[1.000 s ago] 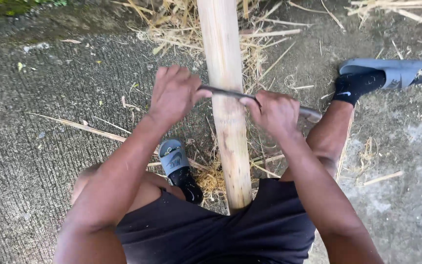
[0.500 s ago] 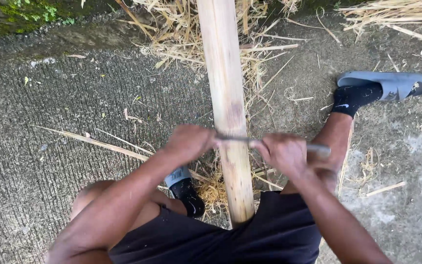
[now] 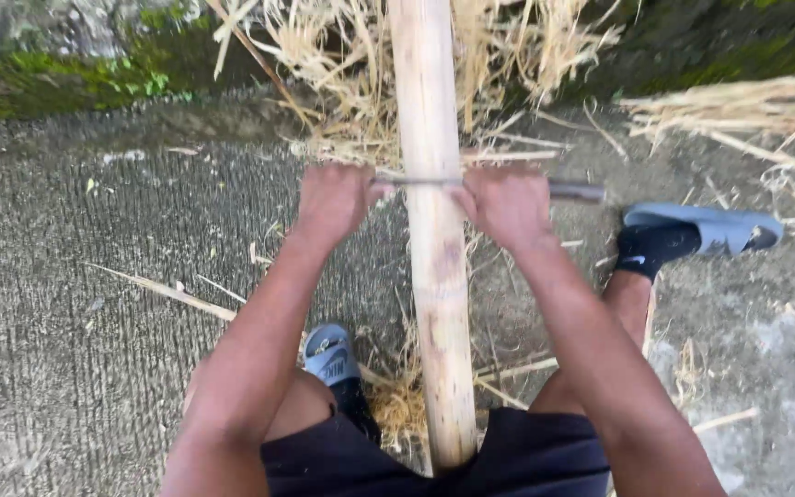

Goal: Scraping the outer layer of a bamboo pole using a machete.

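Rough grey concrete ground [image 3: 94, 304] with a mossy edge at top carries heaps of dry yellow straw shavings [image 3: 342, 83]; a long pale bamboo pole [image 3: 434, 267] runs up the middle between the person's legs, grey slide sandals [image 3: 710, 228] on either side. Left hand [image 3: 333, 198] and right hand [image 3: 506, 204] each close in a fist around an end of a thin dark metal blade [image 3: 416, 181] laid across the pole, its tip [image 3: 577, 191] sticking out past the right hand.

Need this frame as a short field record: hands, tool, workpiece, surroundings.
left hand: closed on one end of the blade, left of the pole
right hand: closed on the blade, right of the pole
blade: thin metal, lying straight across the pole; its tip juts out past the right hand
pole: pale bamboo, running away from the person between the knees
ground: rough concrete
shavings: dry strips heaped around the far end
slippers: grey, on both feet
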